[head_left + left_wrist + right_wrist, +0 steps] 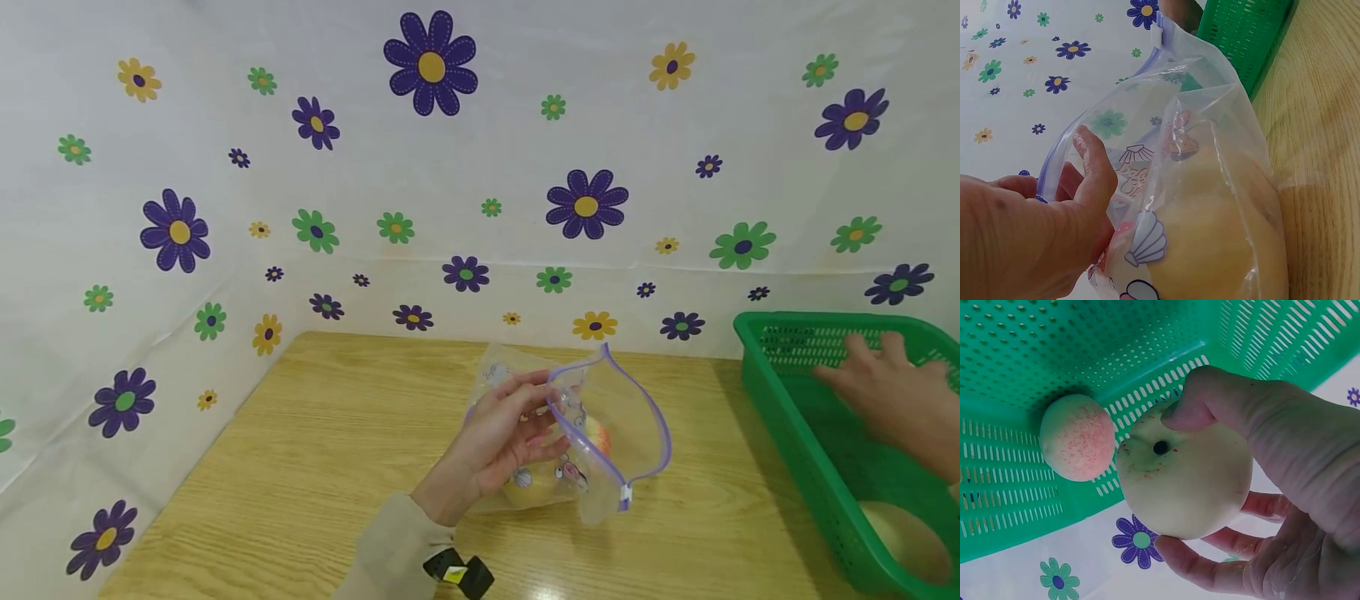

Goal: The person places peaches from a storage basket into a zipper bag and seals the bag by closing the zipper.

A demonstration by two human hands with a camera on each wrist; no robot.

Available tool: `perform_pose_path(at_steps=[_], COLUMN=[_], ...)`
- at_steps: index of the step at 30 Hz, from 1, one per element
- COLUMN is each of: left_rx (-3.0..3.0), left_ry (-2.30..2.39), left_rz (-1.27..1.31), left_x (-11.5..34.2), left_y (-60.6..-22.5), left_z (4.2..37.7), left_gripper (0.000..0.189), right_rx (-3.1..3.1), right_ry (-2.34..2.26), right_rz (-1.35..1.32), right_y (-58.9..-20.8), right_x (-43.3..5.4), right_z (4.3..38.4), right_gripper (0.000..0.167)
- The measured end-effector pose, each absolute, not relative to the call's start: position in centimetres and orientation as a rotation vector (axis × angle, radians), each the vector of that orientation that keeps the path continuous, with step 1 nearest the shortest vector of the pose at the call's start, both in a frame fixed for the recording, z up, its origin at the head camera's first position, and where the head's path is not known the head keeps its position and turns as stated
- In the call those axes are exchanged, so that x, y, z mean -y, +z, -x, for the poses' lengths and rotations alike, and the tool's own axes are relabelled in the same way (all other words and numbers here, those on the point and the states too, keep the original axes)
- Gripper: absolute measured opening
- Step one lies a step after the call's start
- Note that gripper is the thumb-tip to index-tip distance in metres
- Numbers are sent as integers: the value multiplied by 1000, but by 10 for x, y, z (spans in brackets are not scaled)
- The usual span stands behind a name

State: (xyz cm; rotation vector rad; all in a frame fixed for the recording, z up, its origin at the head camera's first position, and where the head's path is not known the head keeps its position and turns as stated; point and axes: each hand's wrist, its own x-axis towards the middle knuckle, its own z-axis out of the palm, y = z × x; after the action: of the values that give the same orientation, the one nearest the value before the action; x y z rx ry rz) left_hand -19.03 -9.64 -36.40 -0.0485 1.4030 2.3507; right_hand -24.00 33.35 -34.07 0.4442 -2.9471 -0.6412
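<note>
the left hand (498, 437) holds the purple-edged rim of a clear bag (573, 467); in the left wrist view its fingers lie on both sides of that edge. the bag rests on the wooden surface (322, 433), its mouth gaping to the right, with a white slider (626, 493) at the near corner of the zip. prints of shells and cartoon figures mark the film. inside sit a yellow fruit (1197, 219), low in the bag, and a reddish fruit (600, 437), seen through the film near the mouth.

to the right, the right hand (896, 396) reaches into a green basket (798, 458) with pierced walls. its fingers grip a cream fruit (1188, 481), the thumb on one side by the dark stem hollow and the other fingers against the opposite side. a pinkish fruit (1079, 437) lies just beside it, against the basket wall. another pale fruit (903, 542) shows at the basket's near end in the head view; i cannot tell whether it is the pinkish one.

behind stands a white cloth (487, 150) with purple, green and yellow flowers.
</note>
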Motion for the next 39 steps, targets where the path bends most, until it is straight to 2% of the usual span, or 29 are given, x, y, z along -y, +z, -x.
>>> perform_pose_path(at_steps=[7, 22, 39], left_rx=[-1392, -1400, -1400], left_ry=[2356, 2354, 2351], left_rz=[46, 29, 53], left_x=[97, 96, 94], left_y=[-363, -362, -361], left_z=[191, 191, 191], left_gripper=[34, 34, 33], right_rx=[2957, 2897, 2616], right_ry=[-513, -368, -280], right_rz=[-423, -344, -437], right_y=[-334, -323, -323], right_x=[-332, -324, -316], right_z=[236, 222, 210], right_gripper=[64, 62, 60])
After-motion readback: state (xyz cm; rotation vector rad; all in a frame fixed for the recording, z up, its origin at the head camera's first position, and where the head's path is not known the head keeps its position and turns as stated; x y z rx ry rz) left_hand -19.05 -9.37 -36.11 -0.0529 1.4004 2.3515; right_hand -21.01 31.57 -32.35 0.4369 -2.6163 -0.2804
